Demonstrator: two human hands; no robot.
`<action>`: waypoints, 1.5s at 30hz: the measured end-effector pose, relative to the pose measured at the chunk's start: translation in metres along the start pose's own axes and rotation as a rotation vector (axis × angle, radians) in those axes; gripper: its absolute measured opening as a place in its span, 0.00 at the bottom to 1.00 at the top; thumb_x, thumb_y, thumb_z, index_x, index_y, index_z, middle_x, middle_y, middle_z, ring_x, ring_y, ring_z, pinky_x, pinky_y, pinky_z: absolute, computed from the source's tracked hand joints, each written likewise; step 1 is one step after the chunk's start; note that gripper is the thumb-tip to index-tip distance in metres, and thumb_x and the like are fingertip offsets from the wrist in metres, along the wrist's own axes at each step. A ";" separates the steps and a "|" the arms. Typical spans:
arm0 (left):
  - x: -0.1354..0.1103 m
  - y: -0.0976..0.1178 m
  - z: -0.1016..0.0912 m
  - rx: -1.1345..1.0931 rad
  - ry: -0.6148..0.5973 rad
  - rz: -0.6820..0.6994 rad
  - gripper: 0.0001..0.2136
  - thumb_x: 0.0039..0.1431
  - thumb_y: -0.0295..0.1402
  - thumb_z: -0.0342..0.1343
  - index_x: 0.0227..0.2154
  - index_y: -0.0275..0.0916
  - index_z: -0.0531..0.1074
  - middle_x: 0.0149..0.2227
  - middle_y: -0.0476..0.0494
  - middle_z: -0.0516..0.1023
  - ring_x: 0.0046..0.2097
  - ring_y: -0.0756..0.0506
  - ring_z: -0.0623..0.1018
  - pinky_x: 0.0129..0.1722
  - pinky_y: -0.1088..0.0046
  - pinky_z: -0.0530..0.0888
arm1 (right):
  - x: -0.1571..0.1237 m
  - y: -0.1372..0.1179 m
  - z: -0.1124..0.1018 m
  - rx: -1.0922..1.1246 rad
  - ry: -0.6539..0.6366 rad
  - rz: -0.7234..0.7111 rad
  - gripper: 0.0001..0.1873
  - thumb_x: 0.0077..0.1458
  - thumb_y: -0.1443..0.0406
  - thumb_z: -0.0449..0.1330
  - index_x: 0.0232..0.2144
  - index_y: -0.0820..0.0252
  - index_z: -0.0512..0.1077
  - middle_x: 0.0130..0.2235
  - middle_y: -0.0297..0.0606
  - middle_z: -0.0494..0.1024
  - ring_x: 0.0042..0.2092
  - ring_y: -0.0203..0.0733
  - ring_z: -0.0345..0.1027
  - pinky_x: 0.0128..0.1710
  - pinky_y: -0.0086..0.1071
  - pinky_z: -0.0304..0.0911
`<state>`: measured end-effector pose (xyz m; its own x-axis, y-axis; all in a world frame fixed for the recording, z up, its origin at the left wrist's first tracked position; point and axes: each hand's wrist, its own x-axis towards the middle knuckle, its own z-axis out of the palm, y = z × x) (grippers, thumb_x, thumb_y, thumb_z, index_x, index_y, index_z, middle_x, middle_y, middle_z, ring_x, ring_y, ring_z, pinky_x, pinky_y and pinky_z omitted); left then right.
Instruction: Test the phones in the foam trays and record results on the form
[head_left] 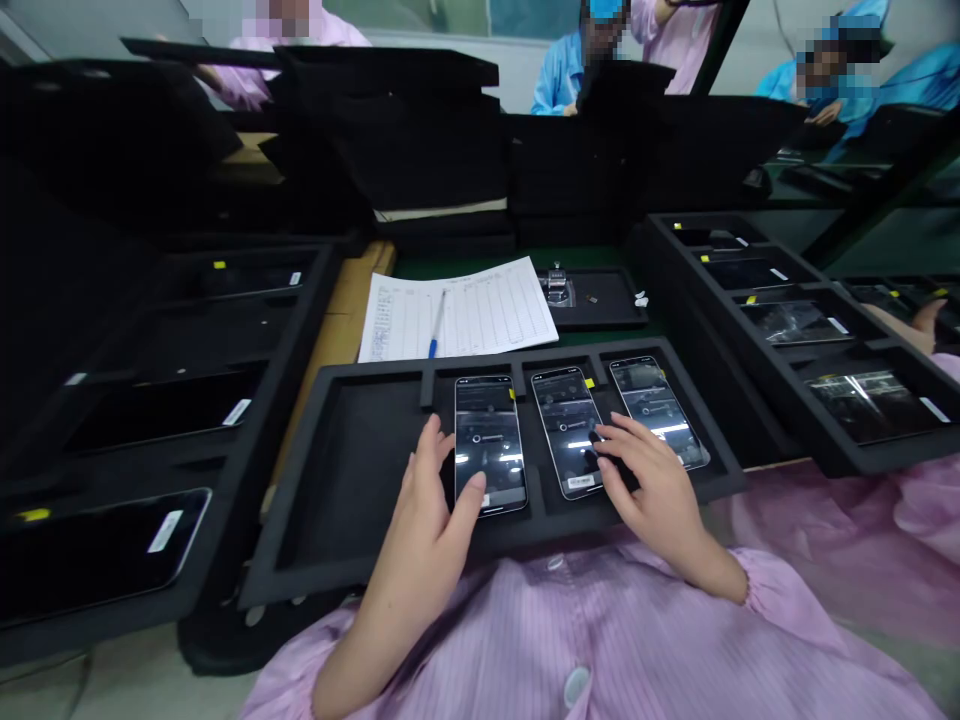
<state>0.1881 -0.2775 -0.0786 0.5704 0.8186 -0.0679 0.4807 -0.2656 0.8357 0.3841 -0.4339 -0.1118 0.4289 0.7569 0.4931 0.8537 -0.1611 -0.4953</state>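
A black foam tray [345, 375] lies before me with three smartphones in it, screens lit dark. My left hand [424, 530] is at the left phone [491, 430]; its fingers are stretched out along the phone's left edge, and the thumb lies over the lower screen. Whether the thumb touches the glass I cannot tell. My right hand [652, 490] is spread, fingertips over the right side of the middle phone [562, 420], palm near the lower end of the right phone [649, 395]. The tray's left compartment holds no phone.
Behind the tray lie a printed sheet [480, 315] with a blue pen [435, 335] on it and a small black tray [607, 305] with little parts. More phone trays stand at left [292, 350] and right [832, 450]. Stacked black trays [427, 140] rise behind; several people work beyond.
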 end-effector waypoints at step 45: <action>0.047 0.019 -0.004 -1.093 -0.387 -0.607 0.10 0.58 0.30 0.52 0.38 0.30 0.75 0.28 0.39 0.79 0.28 0.43 0.78 0.28 0.68 0.74 | 0.095 -0.078 -0.076 0.023 -0.254 -0.454 0.21 0.66 0.69 0.52 0.59 0.62 0.68 0.65 0.48 0.67 0.64 0.47 0.63 0.63 0.44 0.63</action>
<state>0.2215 -0.2419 -0.0639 0.6965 0.4139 -0.5862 0.0456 0.7897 0.6118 0.3806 -0.3974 0.0277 -0.0712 0.8778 0.4738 0.9292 0.2310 -0.2884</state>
